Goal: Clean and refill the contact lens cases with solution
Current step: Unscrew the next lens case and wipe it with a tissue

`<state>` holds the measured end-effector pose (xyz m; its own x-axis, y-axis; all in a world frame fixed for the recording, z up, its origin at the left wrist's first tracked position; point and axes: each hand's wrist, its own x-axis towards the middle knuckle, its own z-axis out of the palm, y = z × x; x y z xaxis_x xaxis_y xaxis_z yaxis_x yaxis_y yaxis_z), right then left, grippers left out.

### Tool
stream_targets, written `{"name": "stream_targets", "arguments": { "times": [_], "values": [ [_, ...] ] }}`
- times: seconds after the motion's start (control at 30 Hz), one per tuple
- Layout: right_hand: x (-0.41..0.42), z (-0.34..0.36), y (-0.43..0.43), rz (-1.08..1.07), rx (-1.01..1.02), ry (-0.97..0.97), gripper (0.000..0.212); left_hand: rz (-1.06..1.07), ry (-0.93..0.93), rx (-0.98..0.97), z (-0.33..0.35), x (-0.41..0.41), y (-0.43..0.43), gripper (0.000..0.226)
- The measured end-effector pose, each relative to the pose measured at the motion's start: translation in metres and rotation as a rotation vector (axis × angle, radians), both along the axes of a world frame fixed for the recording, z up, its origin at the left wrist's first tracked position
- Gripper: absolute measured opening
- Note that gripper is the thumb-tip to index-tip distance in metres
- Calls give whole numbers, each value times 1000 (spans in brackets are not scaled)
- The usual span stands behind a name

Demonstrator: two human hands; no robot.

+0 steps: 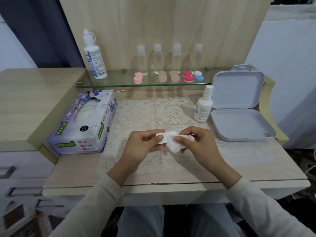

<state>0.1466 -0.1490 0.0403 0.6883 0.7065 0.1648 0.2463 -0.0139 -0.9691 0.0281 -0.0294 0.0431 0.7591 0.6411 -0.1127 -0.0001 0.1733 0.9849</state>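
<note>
Widest first: the lace mat [153, 115] covers the middle of the desk, with the tissue box [82, 124] on its left and an open hinged box [239, 117] on its right. On the far glass shelf [119, 83] I see the big solution bottle [95, 59] at the left and coloured spare cases [188, 76] lined up to the right. A small bottle [203, 106] stands just beside the hinged box.

Now near centre, above the mat: the left hand [140, 144] pinches the white lens case [161, 137] between thumb and curled fingers. The right hand [198, 142] has its fingers curled round a crumpled tissue [174, 145], which is pressed against the case. I read this as the wiping step, refill not yet begun. Next comes dropping the tissue and reaching for solution. I can't tell whether the wells are dry.
</note>
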Motion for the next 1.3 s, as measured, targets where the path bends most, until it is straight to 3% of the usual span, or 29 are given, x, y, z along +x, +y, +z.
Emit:
{"name": "stream_targets", "arguments": {
  "times": [0.17, 0.3, 0.4, 0.57, 0.7, 1.0, 1.17, 1.3],
  "values": [
    [-2, -4, 4, -47, 0, -234, 31, -2, 5, 46, 0, 0, -2, 22],
    [-2, -8, 5, -79, 26, -398, 8, 0, -11, 42, 1, 0, -3, 23],
    [-2, -7, 4, -63, 13, -360, 6, -10, -6, 45, 1, 0, -2, 22],
    [2, -1, 4, -5, -68, -185, 29, -21, -1, 89, 0, -1, -2, 23],
    [7, 1, 3, 116, -124, -131, 23, -35, -3, 106, 0, -2, -3, 21],
    [3, -3, 5, -5, -95, -109, 20, -56, -17, 175, -2, -2, -7, 22],
    [4, 0, 1, 66, -75, -29, 9, -26, -15, 128, -1, -2, -5, 20],
    [0, -1, -2, 71, -82, -22, 18, -15, -7, 108, -1, -2, -5, 20]
  ]
}}
